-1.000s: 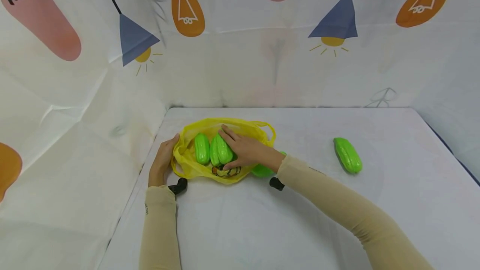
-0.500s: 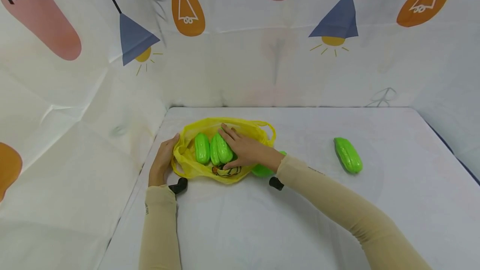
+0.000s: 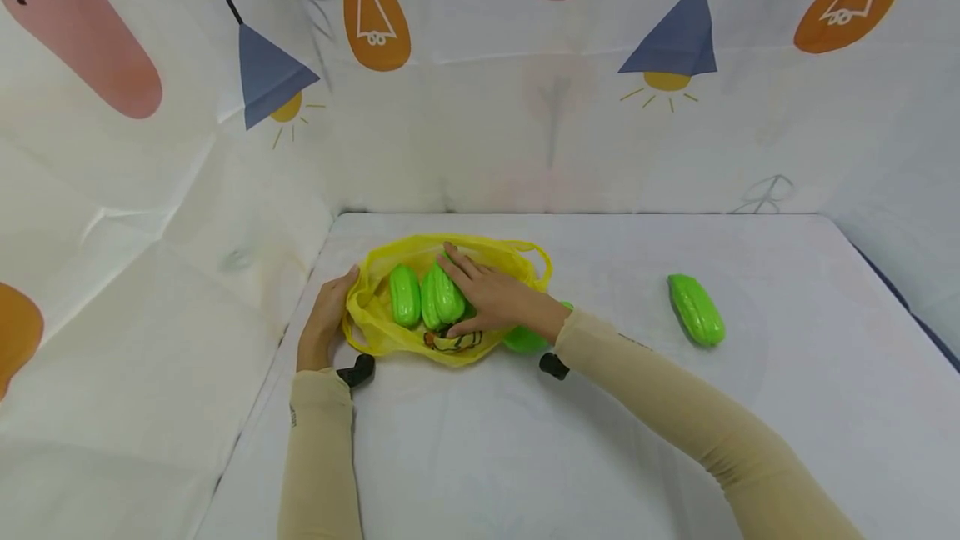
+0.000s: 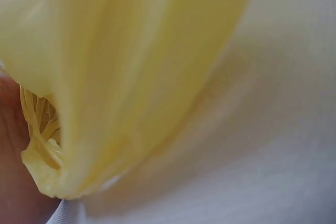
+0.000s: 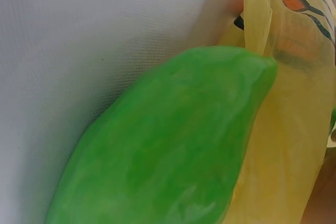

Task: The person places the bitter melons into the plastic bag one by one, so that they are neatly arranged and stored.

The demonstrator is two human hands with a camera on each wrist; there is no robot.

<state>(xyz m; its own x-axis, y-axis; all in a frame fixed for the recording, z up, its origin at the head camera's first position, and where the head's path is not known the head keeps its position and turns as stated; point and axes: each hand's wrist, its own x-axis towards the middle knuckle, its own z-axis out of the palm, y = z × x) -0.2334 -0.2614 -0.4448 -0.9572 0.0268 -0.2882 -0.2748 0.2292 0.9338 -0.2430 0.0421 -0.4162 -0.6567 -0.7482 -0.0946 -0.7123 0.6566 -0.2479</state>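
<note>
From my remote seat I see the left hand (image 3: 324,319) at the left rim of the yellow bag (image 3: 375,332), fingers curled onto the plastic and pinching its edge, the bag lying open on the white table (image 3: 600,440). Inside it two green gourds lie side by side, the left gourd (image 3: 404,296) untouched and the middle gourd (image 3: 438,297) under the right hand (image 3: 495,300), whose fingers curl round it. A third gourd (image 3: 525,340) sits just outside the bag under the right wrist, and a fourth gourd (image 3: 696,309) lies well apart to the right.
</note>
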